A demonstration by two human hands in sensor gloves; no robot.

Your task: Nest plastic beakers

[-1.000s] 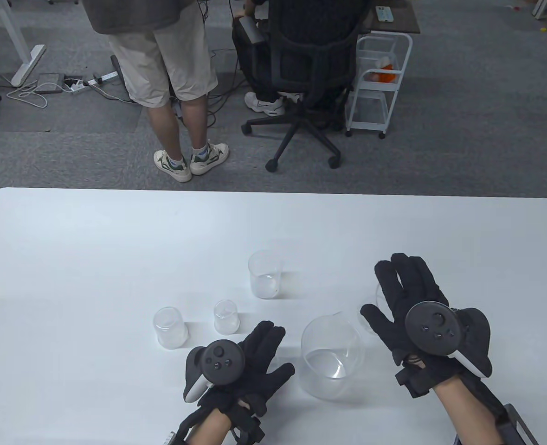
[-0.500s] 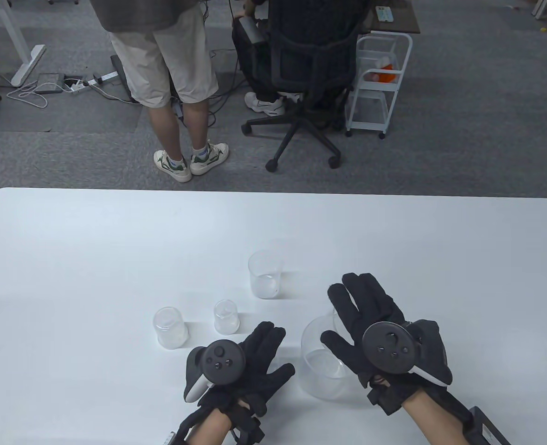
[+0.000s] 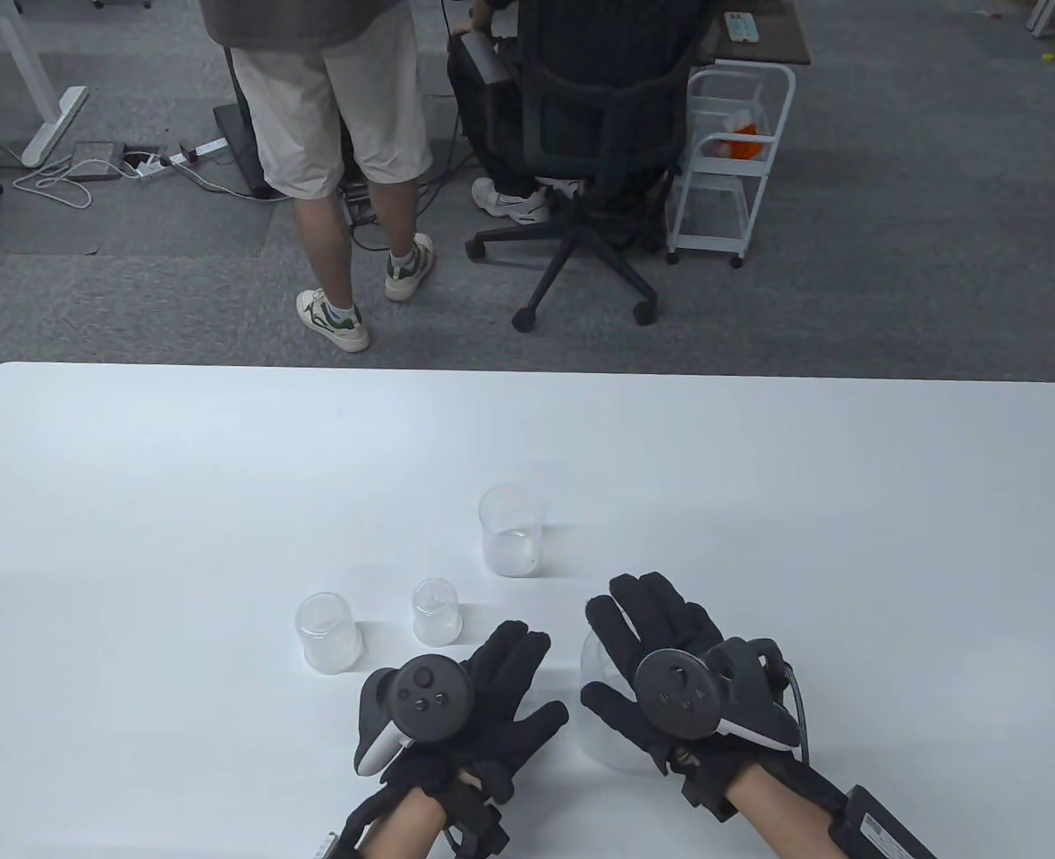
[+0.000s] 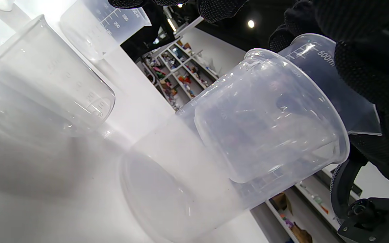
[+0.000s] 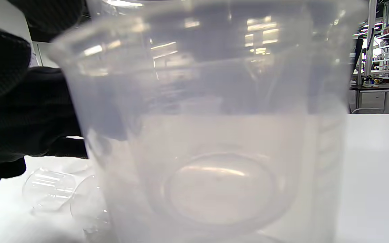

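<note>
Grey carpet floor lies beyond a white table point(image 3: 133, 501) that carries all the beakers.

Nearest the table's front edge, the left hand point(image 3: 469, 702) rests palm down on the table, fingers spread wide and holding nothing. A tracker is strapped to its back.

Just to its right, the right hand point(image 3: 670, 680) sits over the largest beaker point(image 3: 597, 716), covering most of it in the table view. The left wrist view shows this hand's fingers point(image 4: 360, 71) gripping the wall of a 600 ml beaker point(image 4: 268, 125), which is tilted and partly entered into the mouth of the largest beaker point(image 4: 181, 189). Whether it has reached the bottom cannot be told. The right wrist view is filled by the clear walls of both beakers, with a round base visible low in the frame; the picture is blurred.

Further back and to the left, two small beakers stand on the table near each other without touching: the left small beaker point(image 3: 327, 632) and the smallest beaker point(image 3: 437, 612). Both appear to stand mouth down.

Beyond those, near the middle of the table, a medium beaker point(image 3: 512, 529) stands upright on its own, well apart from the hands.

Past the table's far edge, a person in light shorts point(image 3: 339, 134) stands on the carpet beside a black office chair point(image 3: 594, 152). A white wire cart point(image 3: 731, 161) stands to the right of the chair.
</note>
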